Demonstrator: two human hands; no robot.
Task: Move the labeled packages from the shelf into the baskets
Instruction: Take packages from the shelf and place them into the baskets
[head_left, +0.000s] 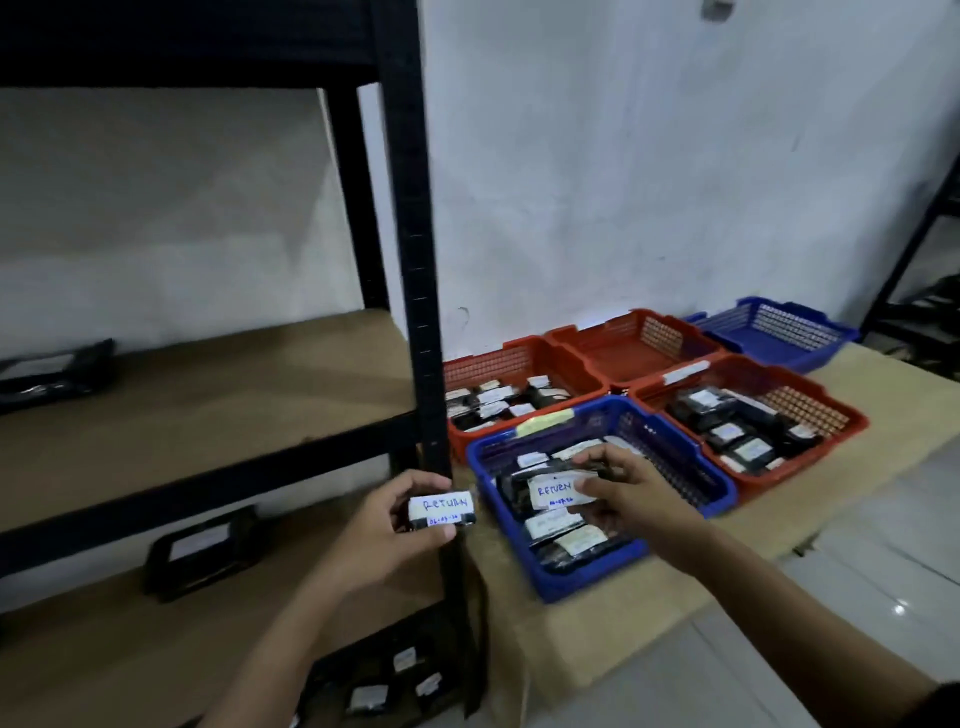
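Nearest to me, loose labelled packages lie on the bottom tier of the black shelf, at the lower edge of view. Just above them my left hand curls its fingers and thumb around a small black package whose white label reads RETURN; it sits in front of the shelf upright, label facing me, palm turned inward with the forearm rising from the lower centre. To the right, my right hand pinches a second RETURN package between thumb and fingertips, held low over the near blue basket, which already holds several labelled packages; the wrist is bent down and the forearm runs in from the lower right corner. To do this step well, I judge that I should lower the right package flat onto the pile, label up, before releasing, then bring the left one across in the same way rather than tossing it. Farther off, a dark package rests on the shelf's lower tier and another on the middle tier at far left, both still to be moved. Beyond the blue basket stand three red baskets, two of them partly filled, and a far blue basket against the white wall.
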